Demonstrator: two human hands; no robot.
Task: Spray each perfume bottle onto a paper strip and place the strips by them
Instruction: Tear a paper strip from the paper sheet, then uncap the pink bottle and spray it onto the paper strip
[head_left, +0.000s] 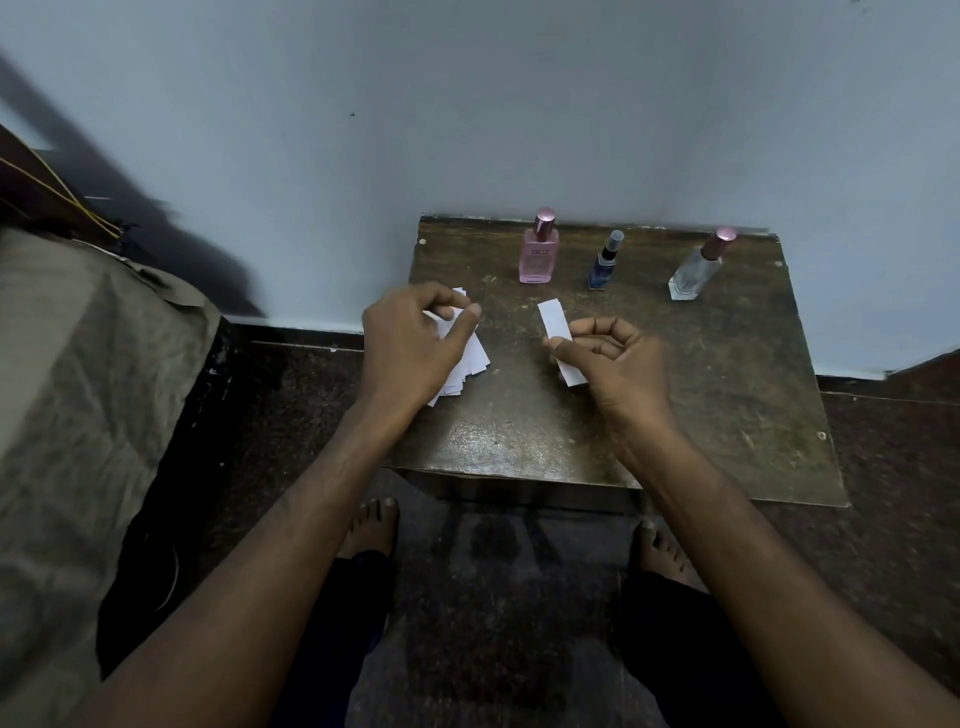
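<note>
Three perfume bottles stand along the back of a small dark table (727, 415): a pink bottle (539, 252), a small blue bottle (603, 264) and a clear bottle with a pink cap (698, 267). My right hand (613, 364) pinches one white paper strip (553, 319) between thumb and forefinger, in front of the pink and blue bottles. My left hand (415, 345) hovers with curled fingers over a pile of white strips (475, 358) at the table's left edge; whether it pinches one is hidden by the fingers.
The table stands against a pale blue wall (519, 104). A grey cloth-covered bed or seat (78, 389) lies at the left. My bare feet (371, 525) rest on the dark speckled floor below the table's front edge.
</note>
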